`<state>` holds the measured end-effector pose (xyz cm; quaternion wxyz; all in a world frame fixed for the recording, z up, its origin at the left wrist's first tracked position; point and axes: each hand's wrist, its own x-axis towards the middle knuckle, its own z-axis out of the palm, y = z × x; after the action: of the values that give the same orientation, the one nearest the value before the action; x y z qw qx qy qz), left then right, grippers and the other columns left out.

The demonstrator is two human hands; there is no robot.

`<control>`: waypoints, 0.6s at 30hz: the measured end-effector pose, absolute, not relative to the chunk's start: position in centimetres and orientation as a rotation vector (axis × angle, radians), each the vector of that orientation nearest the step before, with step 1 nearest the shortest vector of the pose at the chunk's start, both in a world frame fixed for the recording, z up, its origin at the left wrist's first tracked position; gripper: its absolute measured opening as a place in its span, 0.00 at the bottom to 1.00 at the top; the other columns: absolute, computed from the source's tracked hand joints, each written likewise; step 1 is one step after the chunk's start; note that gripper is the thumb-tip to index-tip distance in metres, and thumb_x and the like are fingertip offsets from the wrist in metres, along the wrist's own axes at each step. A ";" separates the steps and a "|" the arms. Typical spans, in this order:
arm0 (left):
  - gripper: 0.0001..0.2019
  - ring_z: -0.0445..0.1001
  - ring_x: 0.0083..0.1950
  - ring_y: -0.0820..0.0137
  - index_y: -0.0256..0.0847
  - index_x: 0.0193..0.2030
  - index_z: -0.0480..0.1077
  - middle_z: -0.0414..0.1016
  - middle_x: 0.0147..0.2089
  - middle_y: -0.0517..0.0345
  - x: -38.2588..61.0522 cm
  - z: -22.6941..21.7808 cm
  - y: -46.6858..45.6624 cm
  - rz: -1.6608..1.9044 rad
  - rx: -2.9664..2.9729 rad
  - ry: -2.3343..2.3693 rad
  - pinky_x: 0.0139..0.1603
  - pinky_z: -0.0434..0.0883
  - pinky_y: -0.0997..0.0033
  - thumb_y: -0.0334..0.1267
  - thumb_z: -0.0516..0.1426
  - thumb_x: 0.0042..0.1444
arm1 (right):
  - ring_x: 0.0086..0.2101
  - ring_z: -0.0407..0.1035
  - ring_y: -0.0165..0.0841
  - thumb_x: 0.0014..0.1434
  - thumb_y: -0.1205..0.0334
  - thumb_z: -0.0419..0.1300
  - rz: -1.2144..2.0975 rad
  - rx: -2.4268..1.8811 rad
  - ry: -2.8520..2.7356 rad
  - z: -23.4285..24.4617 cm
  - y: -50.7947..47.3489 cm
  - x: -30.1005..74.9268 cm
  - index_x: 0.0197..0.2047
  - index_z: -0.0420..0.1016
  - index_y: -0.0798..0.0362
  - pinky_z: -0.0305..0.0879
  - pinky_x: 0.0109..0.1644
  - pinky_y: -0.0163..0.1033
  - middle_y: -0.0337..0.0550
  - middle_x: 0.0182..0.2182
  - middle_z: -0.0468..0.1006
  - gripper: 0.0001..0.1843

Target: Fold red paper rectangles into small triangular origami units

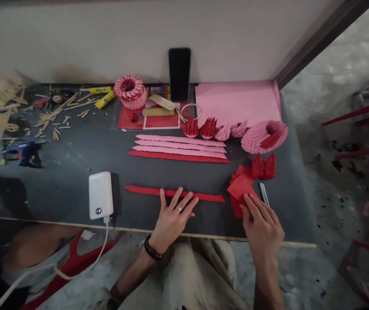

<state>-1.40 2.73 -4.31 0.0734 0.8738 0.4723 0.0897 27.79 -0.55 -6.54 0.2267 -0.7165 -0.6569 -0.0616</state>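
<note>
My left hand, with a ring and a dark bead bracelet, lies with fingers spread over a long red folded paper strip, its fingertips on the middle of it. At a heap of small red paper pieces, my right hand has its fingers together and grips the edge of a red paper piece. Beyond my left hand lie several pink strips in a row with another red strip nearest me. Two red folded paper bundles sit just past the heap.
A white power bank with a cable lies left. Behind are pink sheets, a pink paper ring, a red-and-pink paper ring and an upright phone. A blue glue gun and wooden sticks lie far left, beside another person.
</note>
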 end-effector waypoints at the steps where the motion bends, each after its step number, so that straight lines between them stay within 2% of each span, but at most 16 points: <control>1: 0.27 0.56 0.77 0.52 0.54 0.74 0.59 0.66 0.73 0.55 -1.9 -4.4 2.9 0.273 2.615 1.430 0.77 0.31 0.26 0.42 0.56 0.69 | 0.49 0.80 0.38 0.63 0.61 0.64 -0.188 -1.965 -1.837 -6.6 -0.7 27.9 0.63 0.75 0.41 0.72 0.55 0.43 0.41 0.53 0.84 0.25; 4: 0.26 0.56 0.77 0.52 0.54 0.73 0.60 0.68 0.72 0.56 -3.3 -4.2 3.3 0.290 2.588 1.419 0.77 0.31 0.27 0.41 0.56 0.70 | 0.46 0.82 0.36 0.62 0.65 0.63 -0.275 -1.959 -1.874 -6.8 -1.0 28.0 0.61 0.77 0.40 0.73 0.50 0.40 0.39 0.48 0.86 0.24; 8: 0.25 0.55 0.78 0.53 0.55 0.73 0.61 0.67 0.73 0.59 -3.7 -3.9 3.5 0.291 2.584 1.396 0.78 0.30 0.30 0.40 0.54 0.70 | 0.39 0.84 0.36 0.58 0.63 0.68 -0.326 -1.952 -1.846 -6.7 -1.1 27.7 0.53 0.82 0.38 0.71 0.40 0.38 0.36 0.41 0.88 0.19; 13: 0.28 0.54 0.78 0.50 0.53 0.74 0.58 0.65 0.73 0.54 -3.3 -3.9 3.1 0.317 2.596 1.418 0.76 0.32 0.23 0.40 0.56 0.69 | 0.37 0.83 0.37 0.57 0.59 0.70 -0.206 -1.977 -1.702 -6.0 -0.5 27.3 0.46 0.85 0.38 0.71 0.42 0.41 0.36 0.39 0.89 0.12; 15: 0.29 0.58 0.77 0.51 0.53 0.75 0.57 0.67 0.73 0.53 -3.3 -3.9 2.7 0.400 2.556 1.426 0.78 0.38 0.27 0.38 0.55 0.69 | 0.40 0.83 0.39 0.55 0.59 0.71 -0.253 -1.972 -1.622 -5.7 -0.5 27.1 0.44 0.85 0.39 0.73 0.45 0.44 0.36 0.42 0.88 0.12; 17: 0.30 0.68 0.72 0.57 0.55 0.75 0.56 0.74 0.67 0.55 -3.1 -3.8 2.2 0.551 2.427 1.421 0.78 0.55 0.39 0.35 0.55 0.69 | 0.41 0.82 0.41 0.53 0.61 0.73 -0.366 -1.946 -1.579 -5.4 -1.0 26.5 0.42 0.86 0.39 0.74 0.47 0.47 0.36 0.43 0.88 0.12; 18: 0.31 0.74 0.67 0.60 0.57 0.75 0.55 0.79 0.63 0.56 -2.9 -3.7 1.9 0.622 2.321 1.407 0.75 0.65 0.47 0.35 0.56 0.69 | 0.41 0.82 0.42 0.51 0.62 0.74 -0.417 -1.907 -1.574 -5.2 -1.4 25.9 0.41 0.86 0.38 0.74 0.47 0.48 0.36 0.42 0.88 0.13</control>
<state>-2.94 1.86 -3.68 0.1778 0.8203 0.4972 0.2198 25.92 -1.36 -5.24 0.3115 -0.7227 -0.5965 -0.1580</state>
